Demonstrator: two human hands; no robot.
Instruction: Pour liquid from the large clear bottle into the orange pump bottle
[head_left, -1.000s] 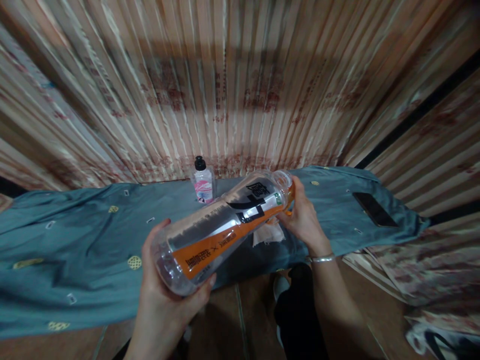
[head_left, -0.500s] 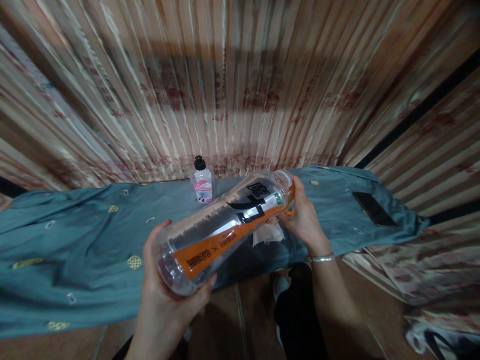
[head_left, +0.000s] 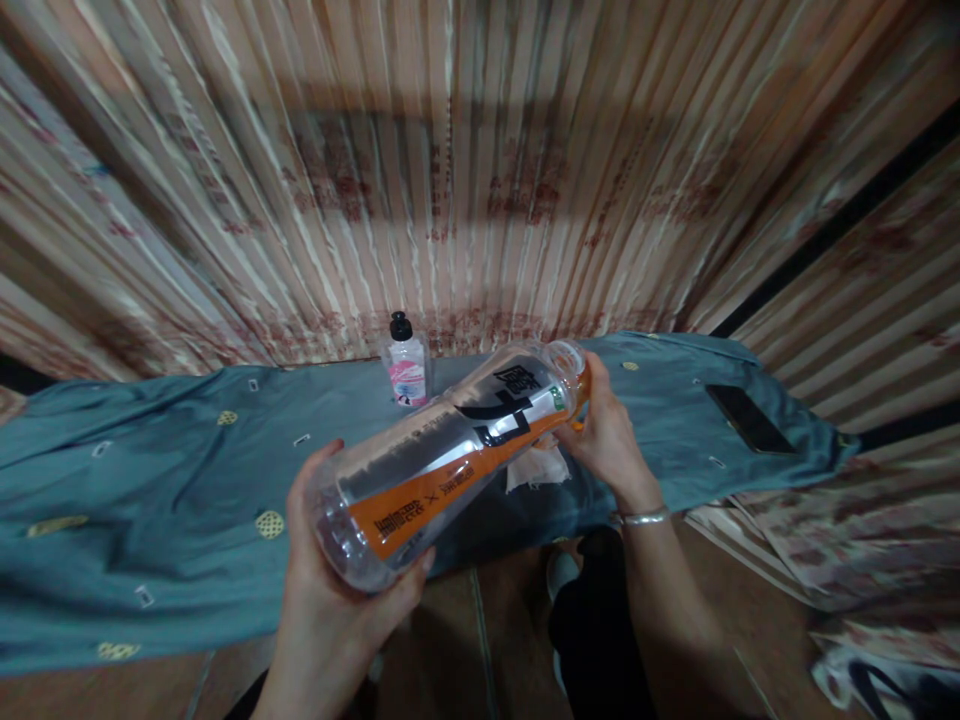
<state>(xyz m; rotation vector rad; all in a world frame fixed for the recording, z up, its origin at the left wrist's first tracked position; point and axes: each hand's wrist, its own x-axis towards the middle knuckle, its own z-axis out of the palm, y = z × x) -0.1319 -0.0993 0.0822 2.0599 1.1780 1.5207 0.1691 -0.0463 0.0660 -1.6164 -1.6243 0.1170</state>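
A large clear plastic bottle (head_left: 450, 460) with an orange and black printed label lies tilted between my hands, its mouth toward the upper right. My left hand (head_left: 337, 590) is wrapped round its base at the lower left. Around the neck end, my right hand (head_left: 604, 430) is closed, with something orange showing at its fingers; whether that is a cap I cannot tell. Beneath the neck, a crumpled white tissue or cloth (head_left: 538, 468) rests on the teal cloth (head_left: 187, 450). A small bottle (head_left: 407, 370) with a black cap and pink label stands upright behind the large one.
A dark phone (head_left: 748, 418) lies on the right part of the cloth-covered surface. Pleated, flower-printed curtains (head_left: 450, 200) hang behind and at the sides, with dark poles (head_left: 847, 220) at the right. Below the near edge are the floor and my dark-clothed leg (head_left: 604, 620).
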